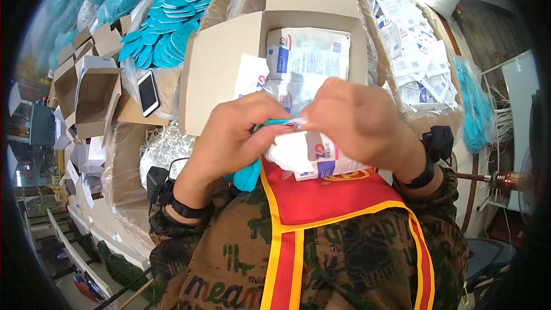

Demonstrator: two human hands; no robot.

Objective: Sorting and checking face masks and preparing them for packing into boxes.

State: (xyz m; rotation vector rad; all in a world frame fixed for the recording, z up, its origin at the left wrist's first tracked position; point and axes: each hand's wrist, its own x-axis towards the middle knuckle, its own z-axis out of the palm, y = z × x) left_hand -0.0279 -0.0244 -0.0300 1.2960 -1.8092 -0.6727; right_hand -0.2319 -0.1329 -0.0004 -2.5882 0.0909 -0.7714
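Observation:
In front of my chest, my left hand (232, 132) pinches a folded teal piece (274, 121) at the mouth of a small white printed packet (318, 152). My right hand (359, 129) is closed on the packet's upper edge, its fingers slightly blurred. More teal fabric (248, 177) hangs below my left palm; whether it joins the pinched piece is hidden. Just beyond my hands stands an open cardboard box (221, 60) with white printed packets (313, 51) lying flat in it. Another white packet (251, 74) rests against the box's left flap.
Teal flat pads (172, 20) fill a lined carton at the far left, near a phone (148, 93). Empty small boxes (94, 92) are stacked at the left. White packets (416, 51) fill a carton on the right, beside a bag of teal pieces (473, 106).

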